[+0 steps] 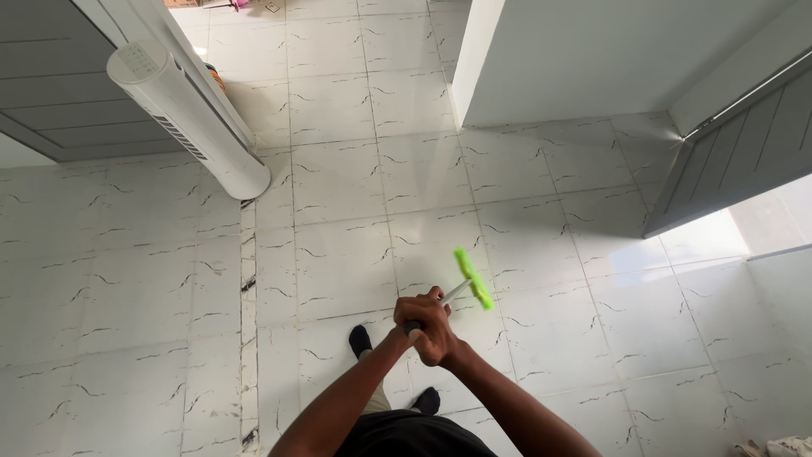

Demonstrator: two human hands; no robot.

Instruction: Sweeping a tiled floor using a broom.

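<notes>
2 hands [427,326] meet low in the middle of the frame, closed one over the other around the top end of a mop handle [452,294]. Which is the left hand and which the right cannot be told apart where they overlap. The thin pale handle runs up and right to a bright green mop head [473,278], which rests on the white tiled floor [338,186] just above the hands. It looks light and stiff, likely easy to steer from the handle's dark grip end. A white tower fan [190,114] stands at upper left, a grey door [736,161] at right.
</notes>
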